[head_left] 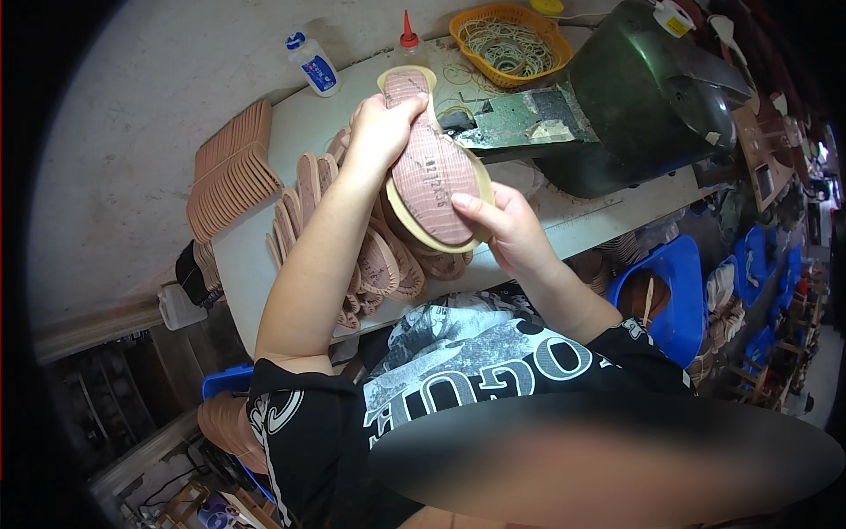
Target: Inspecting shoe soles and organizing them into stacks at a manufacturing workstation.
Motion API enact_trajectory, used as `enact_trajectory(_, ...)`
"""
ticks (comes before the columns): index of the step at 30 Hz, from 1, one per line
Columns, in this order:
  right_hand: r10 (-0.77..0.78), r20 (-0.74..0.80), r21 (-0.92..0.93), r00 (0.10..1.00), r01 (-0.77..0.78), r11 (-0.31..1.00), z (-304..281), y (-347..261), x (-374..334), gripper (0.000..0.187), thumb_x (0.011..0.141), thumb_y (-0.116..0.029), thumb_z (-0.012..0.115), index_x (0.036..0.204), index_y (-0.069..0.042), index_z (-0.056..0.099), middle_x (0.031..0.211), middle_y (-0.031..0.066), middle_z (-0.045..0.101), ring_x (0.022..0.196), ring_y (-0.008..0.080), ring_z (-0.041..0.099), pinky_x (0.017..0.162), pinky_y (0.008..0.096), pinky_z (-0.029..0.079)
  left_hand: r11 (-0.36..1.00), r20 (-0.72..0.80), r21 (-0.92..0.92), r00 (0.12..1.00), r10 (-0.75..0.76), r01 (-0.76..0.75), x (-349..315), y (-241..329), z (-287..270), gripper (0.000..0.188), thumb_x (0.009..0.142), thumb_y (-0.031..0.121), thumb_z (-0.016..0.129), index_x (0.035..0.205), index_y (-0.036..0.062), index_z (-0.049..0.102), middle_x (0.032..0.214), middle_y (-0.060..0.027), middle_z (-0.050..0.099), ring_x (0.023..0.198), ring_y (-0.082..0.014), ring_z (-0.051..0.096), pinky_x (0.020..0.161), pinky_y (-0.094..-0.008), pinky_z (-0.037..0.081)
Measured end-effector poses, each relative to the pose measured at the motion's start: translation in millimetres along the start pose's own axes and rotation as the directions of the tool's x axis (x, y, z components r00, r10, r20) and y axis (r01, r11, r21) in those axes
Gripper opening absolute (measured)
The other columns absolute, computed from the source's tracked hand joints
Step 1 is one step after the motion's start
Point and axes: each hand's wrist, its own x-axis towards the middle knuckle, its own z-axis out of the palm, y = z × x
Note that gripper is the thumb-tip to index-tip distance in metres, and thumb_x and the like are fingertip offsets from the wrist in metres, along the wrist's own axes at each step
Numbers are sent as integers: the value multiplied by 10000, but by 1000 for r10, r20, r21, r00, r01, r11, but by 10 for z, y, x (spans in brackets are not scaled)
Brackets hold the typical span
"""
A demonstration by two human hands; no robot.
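Both hands hold a shoe sole point(427, 167) above the table, its pinkish face with dark marks turned up and a cream rim around it. My left hand point(385, 132) is closed round the narrow waist, the thumb lying on the face. At the wide end, my right hand point(511, 227) grips the right edge, thumb on top and fingers mostly hidden beneath. Under and left of it lies a pile of similar pinkish soles point(379, 264) with pleated edges, partly covered by my left forearm. Close beyond the sole is the flat green arm point(515, 121) of a machine.
The dark green machine body point(652, 97) stands at the right of the white table point(256, 256). An orange basket point(458, 31) of pale rings, a red-tipped bottle point(408, 40) and a blue-capped bottle point(315, 69) are at the back. Stacked insoles point(231, 172) lean left; blue bins point(683, 300) stand right.
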Motion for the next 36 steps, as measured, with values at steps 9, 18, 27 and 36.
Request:
enact_trajectory(9, 139, -32, 197, 990, -130, 972, 268, 181, -72, 333, 943, -174, 568, 1183, 57, 555, 1031, 172, 676, 903, 220, 693, 772, 298, 560, 963, 13, 264, 999, -53, 47, 122, 44, -124, 559, 762, 520, 646, 1018, 25, 691, 1091, -180, 664, 1118, -309, 582, 1021, -459, 350)
enact_trajectory(18, 73, -80, 265, 994, -50, 963, 351, 210, 155, 317, 953, -178, 551, 1178, 45, 559, 1029, 162, 674, 873, 229, 699, 729, 293, 572, 757, 386, 285, 793, 470, -588, 240, 298, -460, 652, 694, 544, 738, 1205, 154, 627, 1447, -162, 380, 1380, -357, 234, 1135, -482, 174)
enact_trajectory(27, 30, -168, 223, 985, 9, 975, 395, 113, 308, 363, 957, -260, 559, 1122, 63, 574, 946, 149, 679, 776, 207, 701, 681, 265, 573, 816, 850, 380, 513, -122, -435, 378, 770, -633, 433, 695, 395, 811, 848, 64, 579, 824, -10, 557, 800, -118, 491, 734, -265, 406)
enact_trajectory(36, 40, -168, 143, 985, -16, 990, 372, 111, 355, 475, 955, -378, 558, 1115, 68, 578, 940, 168, 686, 750, 198, 704, 661, 247, 571, 921, 874, 286, 467, -138, -264, 324, 630, -767, 306, 823, 279, 742, 924, 42, 576, 792, 23, 580, 752, -65, 512, 671, -225, 425)
